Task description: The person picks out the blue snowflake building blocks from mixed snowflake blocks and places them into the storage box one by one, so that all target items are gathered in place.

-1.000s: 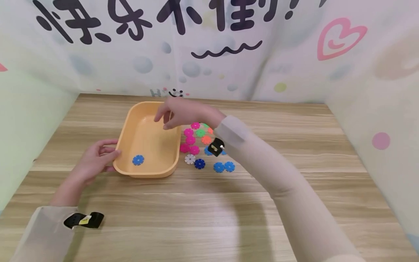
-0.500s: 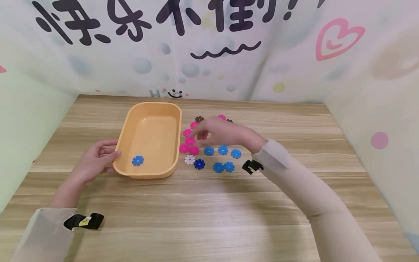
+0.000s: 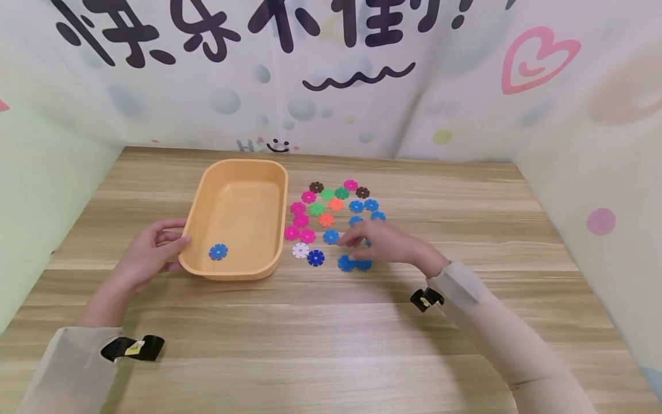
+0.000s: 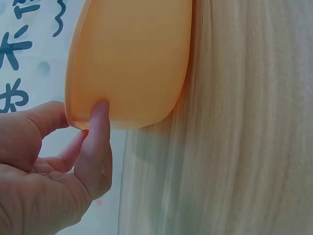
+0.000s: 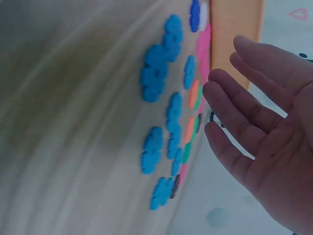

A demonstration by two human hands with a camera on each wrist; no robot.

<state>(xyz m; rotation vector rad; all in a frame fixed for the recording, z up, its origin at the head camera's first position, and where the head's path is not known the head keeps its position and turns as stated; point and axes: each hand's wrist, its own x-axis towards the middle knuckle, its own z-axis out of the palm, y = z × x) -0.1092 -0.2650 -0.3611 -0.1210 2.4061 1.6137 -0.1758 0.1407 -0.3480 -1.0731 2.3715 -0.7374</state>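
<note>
Over discs [image 3: 328, 237], right hand [image 3: 381, 241] loose, contact unclear

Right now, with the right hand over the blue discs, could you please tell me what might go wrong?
The right hand is over closely spaced blue discs, so it might nudge neighbours while picking one up. They lie flat, so a pinch could slip. The left hand holds the tray at one side, so a tug might shift it and slide the disc inside.

Right hand [image 3: 383, 241] shifted from over the tray [image 3: 238, 213] to over blue discs [image 3: 346, 263] (tray's three o'clock), orange discs [image 3: 326, 219], green discs [image 3: 316, 209] at its ten o'clock uncovered
</note>
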